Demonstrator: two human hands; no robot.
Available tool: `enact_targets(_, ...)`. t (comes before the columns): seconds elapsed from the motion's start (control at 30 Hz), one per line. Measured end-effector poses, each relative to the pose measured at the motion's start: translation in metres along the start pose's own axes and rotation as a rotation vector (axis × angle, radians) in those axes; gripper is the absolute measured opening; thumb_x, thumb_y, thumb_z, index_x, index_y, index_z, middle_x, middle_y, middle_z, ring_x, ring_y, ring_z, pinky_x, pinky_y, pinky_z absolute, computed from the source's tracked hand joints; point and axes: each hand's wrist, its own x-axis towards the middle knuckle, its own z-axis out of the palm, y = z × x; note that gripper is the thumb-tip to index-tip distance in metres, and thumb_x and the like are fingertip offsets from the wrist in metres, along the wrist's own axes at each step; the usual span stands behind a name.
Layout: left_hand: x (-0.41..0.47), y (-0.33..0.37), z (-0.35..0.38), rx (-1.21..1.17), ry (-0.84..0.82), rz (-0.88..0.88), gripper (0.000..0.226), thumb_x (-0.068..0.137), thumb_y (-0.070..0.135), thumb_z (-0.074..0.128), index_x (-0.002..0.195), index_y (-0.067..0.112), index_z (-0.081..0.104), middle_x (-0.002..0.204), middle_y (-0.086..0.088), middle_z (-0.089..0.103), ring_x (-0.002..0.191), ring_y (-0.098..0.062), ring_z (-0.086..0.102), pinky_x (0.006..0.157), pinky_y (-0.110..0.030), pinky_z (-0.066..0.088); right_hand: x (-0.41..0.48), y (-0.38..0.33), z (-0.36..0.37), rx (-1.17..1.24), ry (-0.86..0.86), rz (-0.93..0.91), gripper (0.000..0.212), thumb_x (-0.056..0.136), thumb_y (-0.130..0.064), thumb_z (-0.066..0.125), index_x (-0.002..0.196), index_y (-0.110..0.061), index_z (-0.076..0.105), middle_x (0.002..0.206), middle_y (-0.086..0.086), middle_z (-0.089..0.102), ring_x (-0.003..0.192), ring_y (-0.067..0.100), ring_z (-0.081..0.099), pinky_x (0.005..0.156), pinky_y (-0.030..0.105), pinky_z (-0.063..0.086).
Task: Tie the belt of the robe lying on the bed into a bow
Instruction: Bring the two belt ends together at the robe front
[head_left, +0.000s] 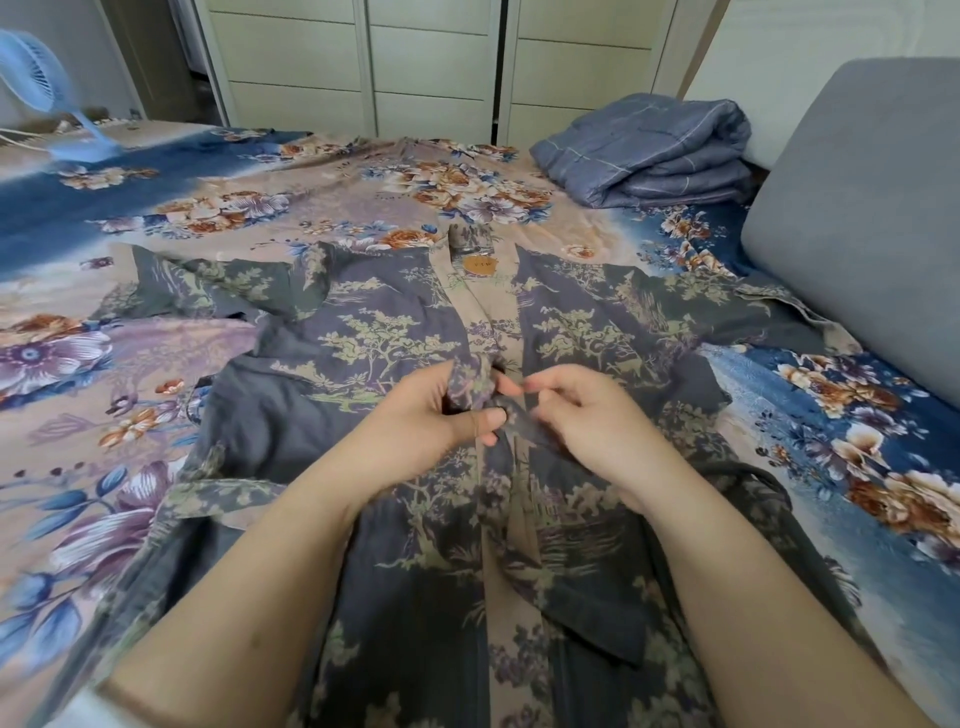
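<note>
A grey-blue robe (374, 332) with a pale green tree print lies flat on the bed, collar away from me. Its belt (524, 421) is of the same cloth and crosses at the waist in the middle. My left hand (426, 415) pinches an upright loop of belt (470, 382) between thumb and fingers. Just right of it, my right hand (582, 410) grips another strip of the belt, fingers curled around it. One belt end (597, 618) trails down over the robe toward me; another length (218, 493) runs off to the left.
A floral bedsheet (260, 208) covers the bed. A folded blue quilt (649, 150) lies at the back right, a grey padded headboard (872, 218) stands on the right, a small blue fan (47, 88) at the back left. Pale wardrobe doors (431, 62) stand behind the bed.
</note>
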Motion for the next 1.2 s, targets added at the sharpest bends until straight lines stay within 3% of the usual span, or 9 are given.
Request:
enact_targets(0.1,0.001,-0.001,-0.001,-0.005,0.049,0.050,0.021,0.086,-0.003,0.057,0.097,0.013,0.065,0.085,0.004,0.072,0.079,-0.006,0.067,0.078,-0.020,0.052,-0.003,-0.004,0.005,0.065,-0.232,0.059,0.032,0.097,-0.009,0.041,0.123,-0.021,0.054,0.073,0.008,0.072,0.061,0.019,0.064,0.062,0.030,0.051)
enact_targets(0.23,0.004,-0.004,0.000,0.085,0.109,0.072,0.020,0.089,0.005,0.055,0.101,0.017,0.066,0.096,0.003,0.071,0.094,-0.007,0.065,0.093,-0.027,0.049,-0.005,-0.005,0.009,0.107,-0.358,0.010,0.053,0.096,-0.012,0.045,0.118,-0.058,0.030,0.091,-0.002,0.074,0.076,0.016,0.072,0.070,0.027,0.057)
enact_targets(0.33,0.006,-0.007,0.006,0.013,0.111,0.030,0.019,0.093,0.007,0.048,0.102,0.015,0.064,0.094,-0.003,0.071,0.081,-0.006,0.067,0.083,-0.025,0.054,-0.002,-0.001,0.012,0.144,-0.269,-0.031,0.049,0.095,-0.013,0.050,0.114,-0.058,0.040,0.106,-0.014,0.065,0.097,0.006,0.066,0.089,0.031,0.054)
enact_targets(0.43,0.008,-0.009,0.009,-0.031,0.136,-0.017,0.027,0.097,0.018,0.041,0.115,0.008,0.058,0.108,-0.012,0.070,0.085,-0.018,0.069,0.083,-0.028,0.055,0.001,0.001,0.009,0.221,-0.135,-0.010,0.048,0.093,-0.004,0.047,0.133,-0.033,0.049,0.119,-0.004,0.065,0.109,0.009,0.060,0.095,0.031,0.048)
enact_targets(0.53,0.008,-0.009,0.006,-0.052,0.210,-0.013,0.026,0.098,0.023,0.039,0.108,0.021,0.062,0.111,-0.002,0.069,0.088,-0.024,0.069,0.085,-0.032,0.049,0.003,-0.001,0.004,0.376,0.018,-0.019,0.045,0.095,-0.004,0.045,0.133,-0.026,0.054,0.128,-0.006,0.060,0.114,0.008,0.058,0.102,0.033,0.045)
enact_targets(0.7,0.012,-0.007,0.001,-0.093,0.451,-0.074,0.027,0.097,0.028,0.044,0.072,0.019,0.050,0.060,0.010,0.066,0.091,-0.028,0.071,0.086,-0.039,0.046,0.003,-0.004,0.003,0.476,0.221,-0.118,0.045,0.094,-0.004,0.050,0.133,-0.026,0.054,0.141,-0.016,0.050,0.129,0.000,0.044,0.111,0.029,0.034)
enact_targets(0.77,0.012,-0.007,0.001,-0.027,0.541,-0.093,0.033,0.097,0.026,0.043,0.065,0.019,0.044,0.058,0.006,0.061,0.085,-0.027,0.070,0.079,-0.032,0.050,0.002,-0.002,0.002,0.496,0.328,-0.133,0.042,0.095,-0.006,0.050,0.132,-0.024,0.055,0.136,-0.017,0.052,0.127,-0.001,0.046,0.109,0.026,0.036)
enact_targets(1.0,0.005,-0.026,-0.021,0.599,0.518,-0.234,0.026,0.098,0.026,0.038,0.091,0.007,0.054,0.105,-0.023,0.063,0.102,-0.038,0.058,0.085,-0.038,0.042,0.004,0.034,-0.014,0.207,0.455,0.033,0.034,0.094,-0.007,0.051,0.125,-0.015,0.062,0.129,-0.004,0.062,0.102,0.001,0.058,0.085,0.010,0.041)
enact_targets(1.2,-0.003,-0.058,-0.039,1.161,0.173,-0.582,0.027,0.096,0.025,0.034,0.110,0.015,0.055,0.124,-0.014,0.060,0.111,-0.035,0.056,0.091,-0.040,0.042,0.002,0.068,-0.012,-0.517,0.261,0.058,0.034,0.091,-0.009,0.052,0.120,-0.019,0.067,0.124,0.001,0.067,0.116,0.025,0.058,0.102,0.040,0.044)
